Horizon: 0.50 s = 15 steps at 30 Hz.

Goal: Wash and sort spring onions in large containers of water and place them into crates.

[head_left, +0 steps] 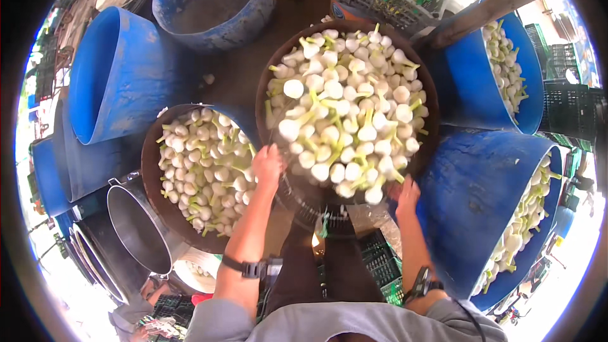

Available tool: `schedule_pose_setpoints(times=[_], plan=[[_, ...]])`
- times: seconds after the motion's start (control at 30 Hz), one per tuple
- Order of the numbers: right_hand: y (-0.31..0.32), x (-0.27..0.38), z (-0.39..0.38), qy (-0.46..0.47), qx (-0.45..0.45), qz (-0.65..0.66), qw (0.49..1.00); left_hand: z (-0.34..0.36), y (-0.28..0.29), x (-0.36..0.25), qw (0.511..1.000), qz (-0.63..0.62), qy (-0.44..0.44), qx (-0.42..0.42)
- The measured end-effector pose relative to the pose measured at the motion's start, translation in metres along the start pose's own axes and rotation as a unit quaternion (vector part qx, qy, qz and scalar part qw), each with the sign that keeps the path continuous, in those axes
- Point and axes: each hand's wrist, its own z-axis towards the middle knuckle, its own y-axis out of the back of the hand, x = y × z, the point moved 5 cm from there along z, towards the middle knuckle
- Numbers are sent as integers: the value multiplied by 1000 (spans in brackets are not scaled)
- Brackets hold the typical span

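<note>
Two bare hands show in the head view, the left hand [268,163] and the right hand [406,195], at either side of the near edge of a brown round tub [432,92] heaped with garlic bulbs [332,133]; blur hides whether their fingers are clamped, so I cannot tell. A second tub [150,174] of garlic stands left, near an upright-walled blue barrel [136,76]

Garlic bulbs [342,114], white and rounded, with green stem stubs pointing in mixed directions, lie heaped within the brown rim of a round tub [433,98]. A dark slotted basket [310,206], motion-blurred, is at the heap's near edge; the boundary between their contents cannot be determined.
</note>
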Motion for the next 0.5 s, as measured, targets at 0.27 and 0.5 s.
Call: schedule_pose_setpoints(times=[0.27, 0.5], plan=[[6, 24, -39, 2, -11, 35, 999, -57, -3, -35, 995, 51, -73, -56], [33, 110, -48, 239, 33, 32, 970, -121, 2, -70, 982, 97, -123, -102]])
